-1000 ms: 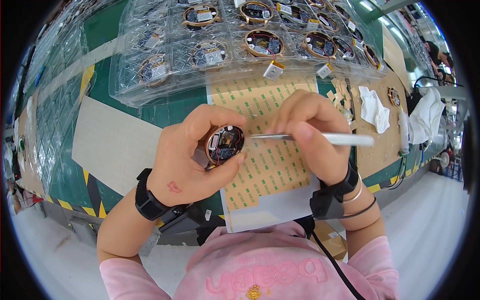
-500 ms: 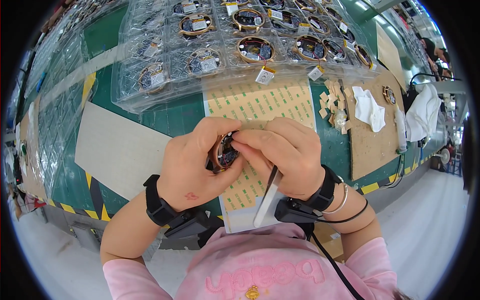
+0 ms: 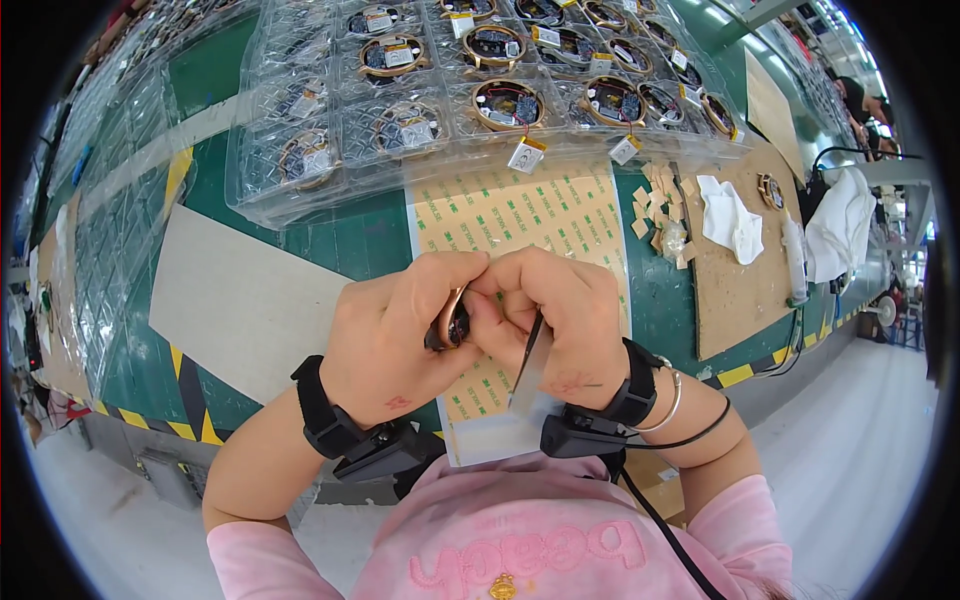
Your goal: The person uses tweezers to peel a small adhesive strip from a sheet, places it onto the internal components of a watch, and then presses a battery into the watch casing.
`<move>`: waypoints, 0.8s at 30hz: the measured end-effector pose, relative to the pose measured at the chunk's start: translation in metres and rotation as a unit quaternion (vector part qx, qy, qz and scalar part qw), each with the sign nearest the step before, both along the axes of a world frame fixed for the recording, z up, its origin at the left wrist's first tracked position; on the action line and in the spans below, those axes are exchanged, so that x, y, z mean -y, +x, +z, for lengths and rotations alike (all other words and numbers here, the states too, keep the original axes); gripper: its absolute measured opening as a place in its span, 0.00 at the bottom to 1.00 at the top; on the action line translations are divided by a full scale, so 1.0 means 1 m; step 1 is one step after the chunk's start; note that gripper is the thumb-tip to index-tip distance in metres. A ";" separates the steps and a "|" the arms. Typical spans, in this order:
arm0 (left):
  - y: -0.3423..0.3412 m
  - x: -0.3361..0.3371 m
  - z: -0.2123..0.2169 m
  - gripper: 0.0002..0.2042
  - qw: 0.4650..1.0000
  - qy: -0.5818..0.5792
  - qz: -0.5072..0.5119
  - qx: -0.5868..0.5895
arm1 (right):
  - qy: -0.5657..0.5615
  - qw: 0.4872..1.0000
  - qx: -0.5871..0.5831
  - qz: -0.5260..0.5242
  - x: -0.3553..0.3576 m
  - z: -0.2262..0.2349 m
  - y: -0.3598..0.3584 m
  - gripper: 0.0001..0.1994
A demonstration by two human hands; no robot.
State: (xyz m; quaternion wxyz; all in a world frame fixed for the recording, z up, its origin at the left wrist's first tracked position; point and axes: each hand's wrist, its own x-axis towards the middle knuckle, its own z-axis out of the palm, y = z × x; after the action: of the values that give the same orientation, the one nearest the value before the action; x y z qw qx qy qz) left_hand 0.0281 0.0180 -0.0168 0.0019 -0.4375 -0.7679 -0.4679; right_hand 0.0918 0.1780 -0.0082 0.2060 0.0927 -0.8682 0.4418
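My left hand point(image 3: 400, 325) is closed around a rose-gold round watch case point(image 3: 453, 322), which is tilted on edge between thumb and fingers. Dark parts show inside the case. My right hand point(image 3: 560, 320) is closed beside it, thumb and fingertips pinched together at the case's right side. Whatever these fingertips grip there is hidden. A pair of flat metal tweezers point(image 3: 531, 368) is tucked in the right hand, pointing down toward me. Below both hands lies a tan adhesive sheet point(image 3: 520, 215) with green print on a white backing.
Clear plastic trays point(image 3: 350, 160) hold several watch cases with circuit boards and small batteries. A grey board point(image 3: 235, 305) lies left. To the right are tan paper squares point(image 3: 655, 205), a white cloth point(image 3: 730, 220) and a brown board point(image 3: 735, 310). Striped tape point(image 3: 735, 376) marks the table edge.
The watch case has turned more on edge, showing less of its inside. My right fingers have curled in and shifted slightly down, and the tweezers have swung more upright.
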 end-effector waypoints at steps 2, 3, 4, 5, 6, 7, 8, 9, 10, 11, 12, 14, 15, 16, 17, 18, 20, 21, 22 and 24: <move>0.001 0.000 -0.001 0.24 1.000 0.003 0.005 -0.010 | -0.041 0.999 0.035 -0.005 0.001 0.000 0.002 0.08; 0.001 -0.001 -0.001 0.23 1.000 0.006 0.010 -0.019 | -0.061 0.997 0.052 -0.008 0.002 0.000 0.002 0.08; 0.001 -0.001 -0.001 0.23 0.999 0.008 0.014 -0.029 | -0.061 0.997 0.051 -0.008 0.002 0.000 0.002 0.08; 0.001 -0.001 -0.001 0.23 0.999 0.008 0.014 -0.029 | -0.066 0.996 0.054 -0.004 0.002 0.001 0.003 0.08; 0.002 -0.001 0.000 0.23 1.000 0.010 0.014 -0.025 | -0.072 0.996 0.056 0.000 0.002 0.001 0.003 0.09; 0.002 -0.001 0.001 0.23 1.000 0.012 0.014 -0.022 | -0.077 0.995 0.057 0.004 0.002 0.001 0.003 0.09; 0.002 -0.002 0.002 0.23 1.000 0.014 0.014 -0.018 | -0.077 0.995 0.057 0.003 0.002 0.001 0.003 0.09; 0.002 -0.002 0.002 0.23 1.000 0.014 0.013 -0.019 | -0.073 0.996 0.044 0.008 0.002 0.001 0.002 0.09; 0.001 -0.002 0.002 0.23 0.999 0.025 0.012 -0.033 | -0.069 0.997 0.031 0.014 0.002 0.002 0.002 0.09; 0.000 -0.002 0.003 0.23 0.998 0.035 0.010 -0.048 | -0.064 0.998 0.017 0.019 0.001 0.002 0.002 0.09; -0.001 -0.002 0.003 0.23 0.997 0.046 0.009 -0.062 | -0.064 0.998 0.016 0.018 0.001 0.002 0.002 0.09; 0.001 0.000 0.003 0.23 0.997 0.045 0.006 -0.068 | -0.069 0.997 -0.009 0.027 0.002 0.001 0.003 0.09; 0.002 0.002 0.003 0.23 0.996 0.045 0.004 -0.073 | -0.072 0.997 -0.022 0.030 0.002 0.001 0.003 0.09; 0.002 0.002 0.003 0.23 0.996 0.044 0.001 -0.078 | -0.071 0.997 -0.024 0.027 0.002 0.000 0.003 0.09; 0.002 0.002 0.003 0.23 0.996 0.045 -0.002 -0.080 | -0.082 0.996 -0.026 0.032 0.002 0.000 0.003 0.09; 0.002 0.001 0.004 0.24 0.996 0.050 -0.004 -0.079 | -0.093 0.995 -0.028 0.036 0.002 0.000 0.004 0.09; 0.003 0.001 0.005 0.24 0.995 0.057 -0.008 -0.078 | -0.105 0.993 -0.030 0.038 0.002 0.000 0.003 0.10; 0.003 0.001 0.004 0.24 0.995 0.057 -0.009 -0.078 | -0.112 0.993 -0.026 0.042 0.002 0.000 0.003 0.10; 0.003 0.001 0.003 0.23 0.996 0.059 -0.010 -0.064 | -0.118 0.992 -0.021 0.045 0.001 0.000 0.003 0.10; 0.004 0.001 0.001 0.23 0.997 0.061 -0.011 -0.034 | -0.126 0.991 -0.016 0.048 0.001 0.000 0.004 0.10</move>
State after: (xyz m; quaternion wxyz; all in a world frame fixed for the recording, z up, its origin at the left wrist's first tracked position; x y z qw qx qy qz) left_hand 0.0321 0.0168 -0.0153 0.0496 -0.4605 -0.7326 -0.4987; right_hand 0.0954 0.1768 -0.0081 0.2084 0.1144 -0.7969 0.5554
